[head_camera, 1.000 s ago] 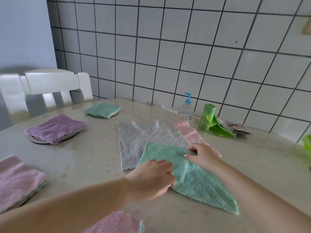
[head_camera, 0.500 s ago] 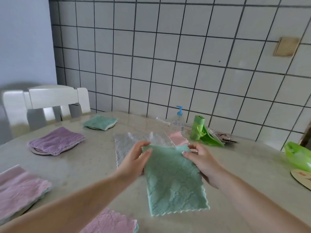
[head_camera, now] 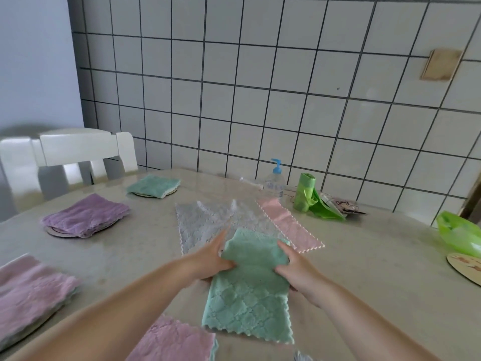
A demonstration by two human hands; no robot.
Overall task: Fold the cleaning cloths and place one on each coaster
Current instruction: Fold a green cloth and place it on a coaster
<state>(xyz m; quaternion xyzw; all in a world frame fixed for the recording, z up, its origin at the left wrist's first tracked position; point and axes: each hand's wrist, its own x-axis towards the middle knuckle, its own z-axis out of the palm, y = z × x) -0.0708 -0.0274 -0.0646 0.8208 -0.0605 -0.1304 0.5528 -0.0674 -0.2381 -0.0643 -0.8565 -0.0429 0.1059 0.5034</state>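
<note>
A green cleaning cloth [head_camera: 250, 300] hangs in front of me, its top part folded over. My left hand [head_camera: 210, 261] grips its left edge and my right hand [head_camera: 291, 267] grips its right edge. Behind it a grey cloth [head_camera: 205, 220] and a pink cloth [head_camera: 289, 222] lie flat on the table. Folded cloths rest on coasters: a green one [head_camera: 153, 186] at the back, a purple one [head_camera: 86, 214] to the left, a pink one [head_camera: 28, 290] at the near left. Another pink folded cloth [head_camera: 174, 342] lies at the bottom edge. A bare coaster [head_camera: 466, 267] sits at the right.
A white chair [head_camera: 67, 155] stands at the table's far left. By the tiled wall stand a pump bottle [head_camera: 274, 181], a roll of green bags [head_camera: 307, 194] and small clutter. A green plastic bag [head_camera: 458, 233] lies at the right edge.
The green cloth was lifted off the table, turned to hang lengthwise, and its top is now folded over between both hands. My view has tilted up towards the wall.
</note>
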